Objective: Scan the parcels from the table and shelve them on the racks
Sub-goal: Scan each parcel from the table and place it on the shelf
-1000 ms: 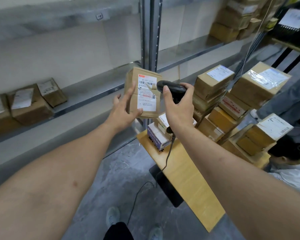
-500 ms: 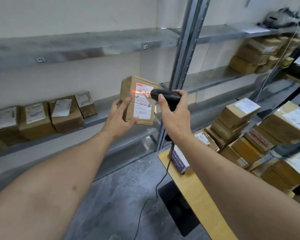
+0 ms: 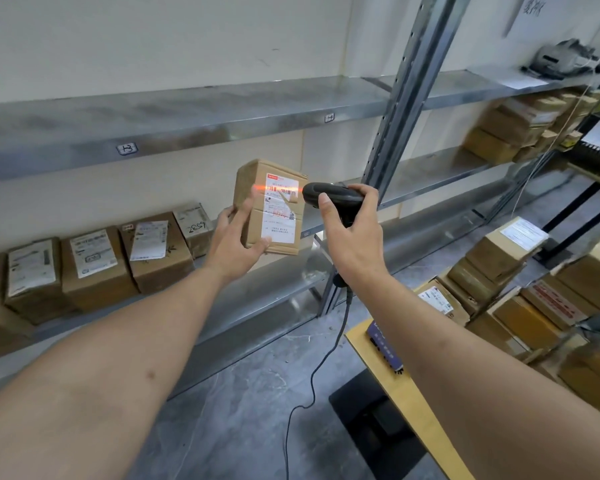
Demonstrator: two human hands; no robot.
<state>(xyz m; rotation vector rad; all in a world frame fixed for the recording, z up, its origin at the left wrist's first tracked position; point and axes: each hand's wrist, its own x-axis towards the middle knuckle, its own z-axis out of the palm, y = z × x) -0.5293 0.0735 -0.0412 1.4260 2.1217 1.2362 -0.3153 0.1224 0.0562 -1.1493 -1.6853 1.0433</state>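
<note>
Item in hand: one small cardboard parcel (image 3: 269,207), held upright in front of the rack, label facing me; my left hand (image 3: 234,242) grips it from the left side, thumb curled under its lower front edge, fingers wrapped behind where I cannot see them. Tool: black corded scanner (image 3: 329,197), gripped in my right hand (image 3: 352,237), fingers curled round the handle, thumb along the near side; its orange-red line falls across the barcode at the top of the label, so I judge the scan step to be under way on this parcel. Shelved stock: four labelled boxes (image 3: 97,263) standing in a row on the middle shelf (image 3: 291,275) to the left of my left hand, which reads as earlier work done; more cartons sit on the racks far right. Upper shelf (image 3: 187,123): bears small tags along its edge. Outstanding: this parcel has yet to go on a shelf, and a sizeable pile of parcels (image 3: 506,271) waits on the wooden table (image 3: 371,351) at my right. Estimate: well short of halfway.
</note>
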